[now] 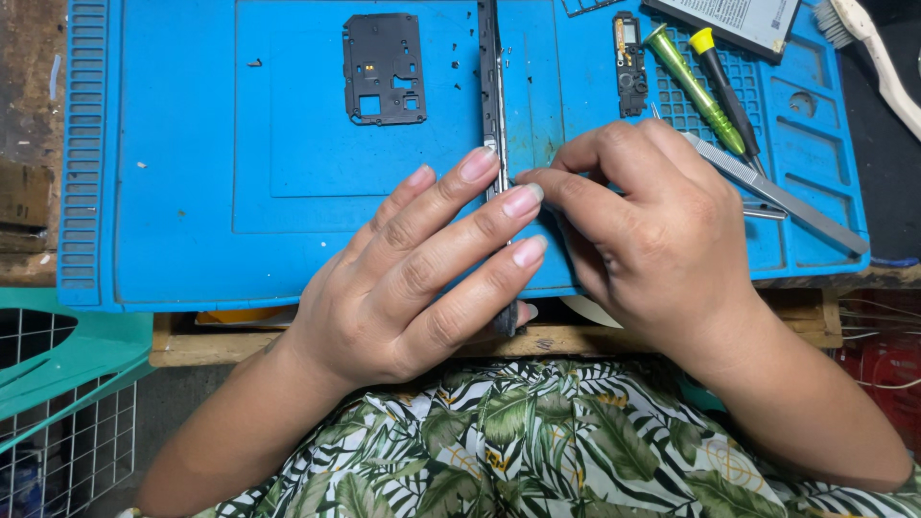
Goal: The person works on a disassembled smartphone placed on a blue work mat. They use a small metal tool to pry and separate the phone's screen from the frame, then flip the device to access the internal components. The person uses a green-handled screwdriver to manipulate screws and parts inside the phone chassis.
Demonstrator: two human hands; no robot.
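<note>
**Slim dark phone body held on edge over blue silicone repair mat**

Landmark: blue silicone repair mat [192, 192].

- Thin dark phone body [492, 86]: stands on its long edge across the mat's centre. Judged light, stiff and fragile; best held by the long edges.
- Left hand [413, 288]: at the mat's near edge, fingers closed against the phone's side.
- Right hand [652, 230]: opposite, fingertips pinched at the edge.
- Flat black plastic cover plate [385, 67]: far centre.
- Green-handled screwdriver [693, 88], metal tweezers [777, 192]: far right.
</note>
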